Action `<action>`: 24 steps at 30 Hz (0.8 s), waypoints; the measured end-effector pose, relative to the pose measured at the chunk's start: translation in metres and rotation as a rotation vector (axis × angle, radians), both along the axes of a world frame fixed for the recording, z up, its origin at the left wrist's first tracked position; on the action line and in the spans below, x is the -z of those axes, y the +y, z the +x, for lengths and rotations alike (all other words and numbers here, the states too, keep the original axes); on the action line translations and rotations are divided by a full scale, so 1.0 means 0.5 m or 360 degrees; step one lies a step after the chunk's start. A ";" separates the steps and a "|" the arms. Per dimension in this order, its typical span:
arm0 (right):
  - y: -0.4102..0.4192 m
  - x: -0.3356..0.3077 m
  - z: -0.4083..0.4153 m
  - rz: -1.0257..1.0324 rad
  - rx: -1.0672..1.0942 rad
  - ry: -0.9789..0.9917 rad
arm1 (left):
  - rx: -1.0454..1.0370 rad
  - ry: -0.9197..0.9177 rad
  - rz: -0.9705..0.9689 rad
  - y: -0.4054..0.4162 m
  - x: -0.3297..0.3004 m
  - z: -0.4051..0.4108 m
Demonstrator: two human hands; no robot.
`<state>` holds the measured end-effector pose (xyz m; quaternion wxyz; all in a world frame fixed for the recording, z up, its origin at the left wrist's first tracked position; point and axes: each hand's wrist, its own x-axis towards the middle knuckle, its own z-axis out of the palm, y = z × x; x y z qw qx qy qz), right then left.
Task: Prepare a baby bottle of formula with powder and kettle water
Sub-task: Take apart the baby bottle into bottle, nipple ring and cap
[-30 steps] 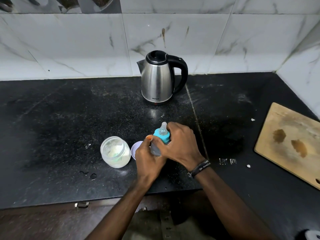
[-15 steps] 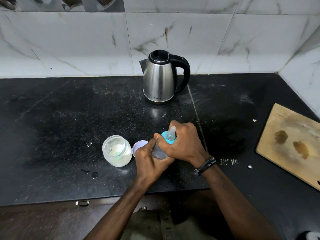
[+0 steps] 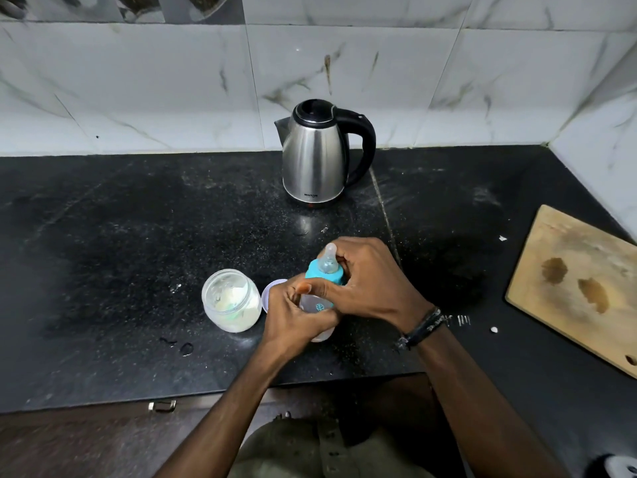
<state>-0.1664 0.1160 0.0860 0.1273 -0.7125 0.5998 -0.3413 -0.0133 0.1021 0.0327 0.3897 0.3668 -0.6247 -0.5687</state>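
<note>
Nearest the camera, the person's left hand (image 3: 293, 319) is wrapping its fingers (image 3: 303, 288) round the clear body of the baby bottle (image 3: 319, 307), bracing it just above the counter (image 3: 103, 236) so it cannot turn. The right hand (image 3: 365, 281) is curling its fingers over the teal collar (image 3: 324, 276), thumb pressing its near side, apparently twisting the teat (image 3: 328, 258) cap on or off; which way cannot be told. Just left of the bottle an open powder jar (image 3: 231, 300) is standing upright with its lid (image 3: 272, 293) lying beside it, both within easy reach. Off to the right a wooden cutting board (image 3: 579, 288) is lying flat. Farther back, against the tiled wall, the steel kettle (image 3: 315, 157) is sitting upright, its handle turned right, well apart from the hands.
</note>
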 end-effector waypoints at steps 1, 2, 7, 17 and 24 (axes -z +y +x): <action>0.002 -0.006 0.001 0.0051 0.0087 0.0068 | -0.0066 -0.0011 -0.0045 -0.001 0.004 0.000; 0.005 -0.012 0.004 0.0096 0.0199 0.0115 | -0.0123 -0.0016 -0.0081 -0.001 0.005 -0.002; 0.010 -0.018 0.028 0.0133 0.0547 0.0235 | -0.0295 0.0030 -0.0023 0.014 0.013 -0.013; 0.024 -0.034 -0.013 0.0297 -0.0171 -0.0186 | 0.0056 0.0115 0.0043 0.002 0.004 0.019; 0.035 -0.034 0.014 0.0339 0.0270 -0.0059 | -0.0062 0.0075 0.0024 0.005 0.020 0.009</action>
